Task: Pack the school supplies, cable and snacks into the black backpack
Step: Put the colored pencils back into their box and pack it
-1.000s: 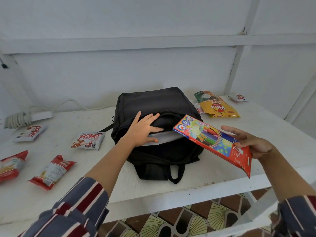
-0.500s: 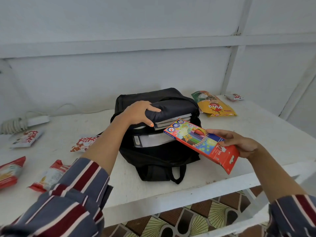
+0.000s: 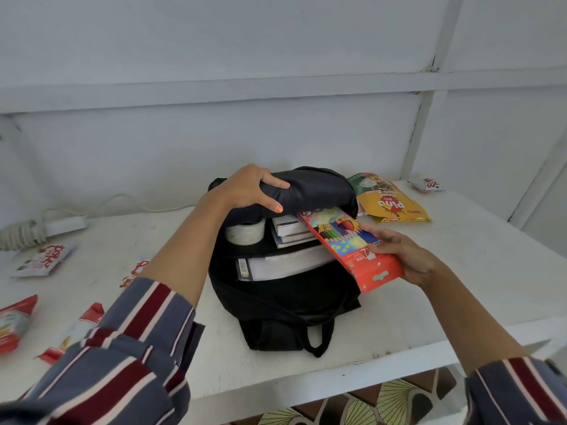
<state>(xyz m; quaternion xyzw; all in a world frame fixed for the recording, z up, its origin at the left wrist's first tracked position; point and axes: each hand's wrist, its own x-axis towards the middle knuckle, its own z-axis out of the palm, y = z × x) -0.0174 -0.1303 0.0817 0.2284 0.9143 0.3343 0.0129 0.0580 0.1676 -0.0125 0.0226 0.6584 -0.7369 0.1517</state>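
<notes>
The black backpack (image 3: 285, 302) lies on the white table (image 3: 445, 302) with its mouth facing me. My left hand (image 3: 248, 188) grips the top flap and holds it lifted. Inside I see a roll of tape (image 3: 245, 234), stacked books (image 3: 291, 230) and a white folder (image 3: 285, 265). My right hand (image 3: 405, 256) holds a red coloured-pencil box (image 3: 352, 246) by its near end, its far end under the flap in the opening. A coiled white cable (image 3: 24, 233) lies at the far left.
Snack packets lie on the left: a white one (image 3: 40, 256), a red one (image 3: 13, 320), and two partly behind my left sleeve. A yellow packet (image 3: 392, 205) and a small white packet (image 3: 428, 184) sit at the back right. A patterned floor shows below the table edge.
My left hand lifted the flap higher, opening the backpack wider. My right hand pushed the pencil box forward, so its far end now sits inside the opening.
</notes>
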